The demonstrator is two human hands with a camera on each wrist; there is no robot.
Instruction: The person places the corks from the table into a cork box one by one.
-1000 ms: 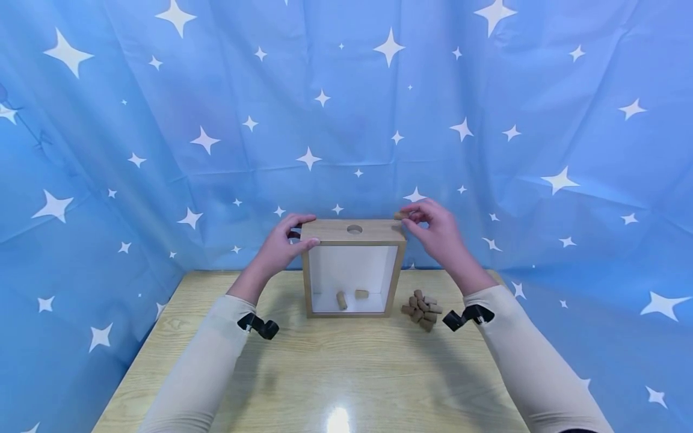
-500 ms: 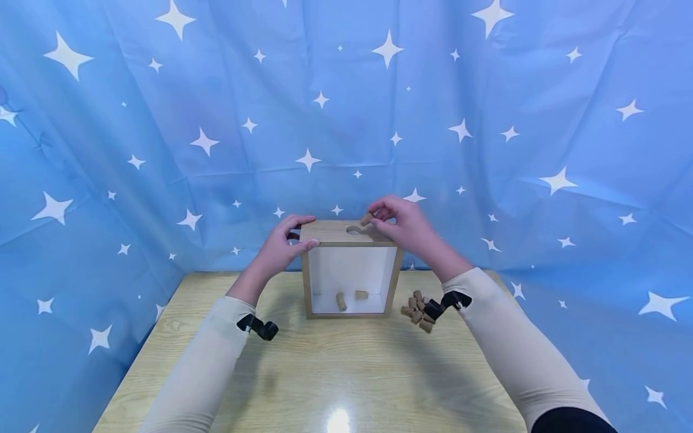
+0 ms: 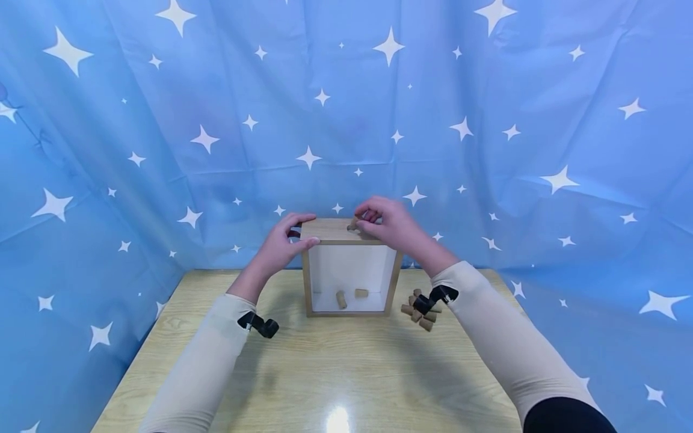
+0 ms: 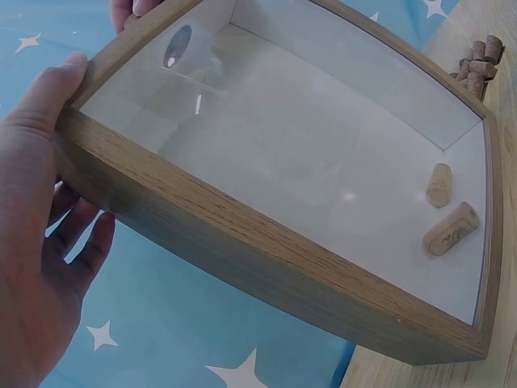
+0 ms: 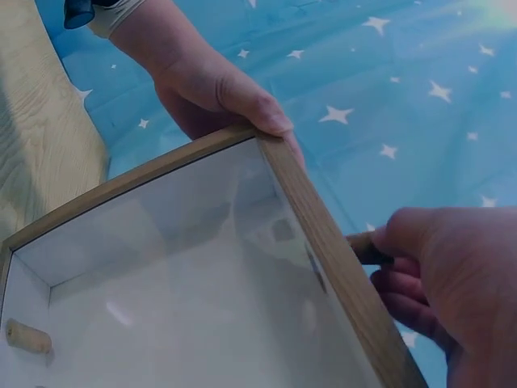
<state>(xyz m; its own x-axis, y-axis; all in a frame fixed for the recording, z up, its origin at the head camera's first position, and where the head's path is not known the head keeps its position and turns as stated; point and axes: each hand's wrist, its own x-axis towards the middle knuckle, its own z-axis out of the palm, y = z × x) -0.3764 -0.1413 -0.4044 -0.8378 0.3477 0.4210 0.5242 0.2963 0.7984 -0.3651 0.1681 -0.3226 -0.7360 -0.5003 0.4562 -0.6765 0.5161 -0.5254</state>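
Cork (image 3: pixel 354 225) at box (image 3: pixel 351 304) top; loose corks (image 3: pixel 415 308) beside box.

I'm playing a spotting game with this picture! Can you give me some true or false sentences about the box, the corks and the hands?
1. Two corks lie inside the wooden box. True.
2. The right hand pinches a cork at the top of the box. True.
3. The left hand lies flat on the table. False: it grips the box's upper left corner.
4. A pile of corks lies left of the box. False: the pile lies on the table to the box's right.
5. The box lies flat on its back. False: it stands upright, its clear front facing the person.
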